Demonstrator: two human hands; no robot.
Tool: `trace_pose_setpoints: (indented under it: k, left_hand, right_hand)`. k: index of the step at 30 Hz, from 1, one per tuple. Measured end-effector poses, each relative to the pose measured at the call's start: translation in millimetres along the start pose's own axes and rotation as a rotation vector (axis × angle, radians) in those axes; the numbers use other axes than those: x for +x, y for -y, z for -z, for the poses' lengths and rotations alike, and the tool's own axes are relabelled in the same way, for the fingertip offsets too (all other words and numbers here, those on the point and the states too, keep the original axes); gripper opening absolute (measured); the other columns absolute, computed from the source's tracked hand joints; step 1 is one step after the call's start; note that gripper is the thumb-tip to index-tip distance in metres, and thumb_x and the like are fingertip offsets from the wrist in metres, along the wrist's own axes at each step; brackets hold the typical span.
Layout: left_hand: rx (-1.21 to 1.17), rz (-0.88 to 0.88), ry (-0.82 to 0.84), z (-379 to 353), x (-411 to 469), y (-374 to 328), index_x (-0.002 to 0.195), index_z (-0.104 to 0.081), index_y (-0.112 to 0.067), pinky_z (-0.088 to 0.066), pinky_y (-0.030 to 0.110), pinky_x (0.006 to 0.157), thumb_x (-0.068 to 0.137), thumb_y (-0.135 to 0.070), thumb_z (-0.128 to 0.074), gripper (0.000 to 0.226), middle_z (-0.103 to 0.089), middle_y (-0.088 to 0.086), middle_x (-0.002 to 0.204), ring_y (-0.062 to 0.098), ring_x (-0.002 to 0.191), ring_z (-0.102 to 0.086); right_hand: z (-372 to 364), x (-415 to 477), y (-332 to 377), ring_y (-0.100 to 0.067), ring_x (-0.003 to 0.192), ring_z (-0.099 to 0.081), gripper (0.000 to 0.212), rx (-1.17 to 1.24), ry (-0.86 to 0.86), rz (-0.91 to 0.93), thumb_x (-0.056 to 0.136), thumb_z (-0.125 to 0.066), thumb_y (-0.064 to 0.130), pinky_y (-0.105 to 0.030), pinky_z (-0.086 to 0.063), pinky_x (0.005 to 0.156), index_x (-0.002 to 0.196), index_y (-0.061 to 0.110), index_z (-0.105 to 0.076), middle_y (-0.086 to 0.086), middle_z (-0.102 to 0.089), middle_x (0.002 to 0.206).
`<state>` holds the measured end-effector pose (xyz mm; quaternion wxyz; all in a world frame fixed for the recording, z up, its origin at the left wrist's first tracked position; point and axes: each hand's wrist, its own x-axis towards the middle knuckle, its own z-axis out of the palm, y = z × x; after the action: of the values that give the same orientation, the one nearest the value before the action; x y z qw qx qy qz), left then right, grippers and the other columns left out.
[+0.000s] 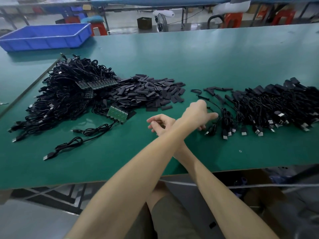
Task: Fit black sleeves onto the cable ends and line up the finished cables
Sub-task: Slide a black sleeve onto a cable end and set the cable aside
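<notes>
My arms cross over the green table [172,57]. My left hand [198,112] reaches right to the left end of the row of finished cables [269,109]; its thumb and fingers hold the coil of a sleeved cable [214,125] lying there. My right hand [160,122] hovers to the left, below the forearm, its fingers loosely curled and holding nothing. A heap of loose black sleeves [148,92] lies mid-table. A big tangle of unsleeved cables [65,94] with green circuit boards [117,113] is at the left.
Two loose USB cables [72,144] trail from a green board toward the front left. A blue plastic bin [46,36] sits at the back left. Stools, a fan and other benches stand beyond the table's far edge.
</notes>
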<state>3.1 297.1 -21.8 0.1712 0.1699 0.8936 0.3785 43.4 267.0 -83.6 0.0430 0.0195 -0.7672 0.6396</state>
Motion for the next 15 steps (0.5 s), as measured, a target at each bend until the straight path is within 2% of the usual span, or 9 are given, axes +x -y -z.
trace_pose_setpoints:
  k: [3, 5, 7, 9, 11, 13, 15]
  left_hand:
    - [0.009, -0.010, -0.048, -13, 1, 7, 0.109, -0.064, 0.000, -0.062, 0.041, 0.076, 0.095, -0.023, -0.071, 0.028, -0.075, 0.016, 0.085, 0.029, 0.069, -0.075]
    - [-0.049, -0.030, -0.054, -16, 2, 9, 0.112, -0.062, -0.003, -0.061, 0.037, 0.071, 0.095, -0.017, -0.071, 0.024, -0.075, 0.015, 0.082, 0.025, 0.062, -0.073]
    - [-0.154, -0.061, -0.030, -19, 3, 7, 0.117, -0.060, -0.001, -0.060, 0.032, 0.066, 0.097, -0.010, -0.066, 0.023, -0.075, 0.014, 0.081, 0.020, 0.055, -0.070]
    - [-0.194, -0.099, -0.015, -24, 6, 1, 0.128, -0.059, 0.003, -0.062, 0.030, 0.070, 0.097, -0.004, -0.064, 0.031, -0.075, 0.016, 0.099, 0.019, 0.059, -0.071]
    - [-0.208, -0.135, 0.009, -30, 10, -2, 0.138, -0.055, 0.004, -0.061, 0.023, 0.068, 0.098, 0.000, -0.062, 0.041, -0.069, 0.017, 0.120, 0.015, 0.062, -0.070]
    - [-0.196, -0.169, 0.043, -33, 13, -4, 0.140, -0.054, 0.002, -0.059, 0.017, 0.064, 0.097, 0.000, -0.061, 0.043, -0.065, 0.016, 0.131, 0.009, 0.062, -0.068]
    - [-0.175, -0.194, 0.076, -34, 15, -5, 0.141, -0.055, -0.001, -0.057, 0.014, 0.066, 0.097, -0.003, -0.064, 0.045, -0.063, 0.013, 0.135, 0.008, 0.063, -0.068]
  right_hand:
    - [-3, 2, 2, -0.005, 0.070, -0.064, 0.018, -0.070, -0.053, 0.014, 0.100, -0.057, 0.003, -0.015, -0.053, 0.072, 0.102, 0.010, -0.073, 0.003, -0.071, 0.080]
    - [-4, 0, 3, -0.001, 0.069, -0.065, 0.019, -0.095, -0.062, 0.016, 0.099, -0.059, 0.005, -0.016, -0.054, 0.075, 0.098, 0.017, -0.074, 0.008, -0.072, 0.078]
    - [-4, -1, 5, 0.003, 0.068, -0.065, 0.019, -0.081, -0.074, 0.005, 0.098, -0.060, 0.007, -0.014, -0.052, 0.071, 0.096, 0.020, -0.074, 0.011, -0.073, 0.077]
    - [-3, -2, 6, 0.004, 0.066, -0.065, 0.020, -0.048, -0.098, -0.020, 0.098, -0.060, 0.008, -0.014, -0.049, 0.067, 0.094, 0.022, -0.074, 0.012, -0.073, 0.076]
    - [-1, -2, 6, 0.002, 0.068, -0.066, 0.021, -0.024, -0.111, -0.043, 0.098, -0.060, 0.008, -0.019, -0.052, 0.070, 0.093, 0.023, -0.074, 0.011, -0.074, 0.076]
    - [1, -2, 6, 0.000, 0.070, -0.067, 0.021, -0.004, -0.111, -0.056, 0.099, -0.060, 0.008, -0.023, -0.055, 0.074, 0.093, 0.023, -0.074, 0.009, -0.074, 0.078]
    - [2, -2, 6, 0.001, 0.069, -0.065, 0.019, 0.015, -0.106, -0.064, 0.099, -0.060, 0.008, -0.020, -0.054, 0.073, 0.096, 0.019, -0.075, 0.008, -0.074, 0.079]
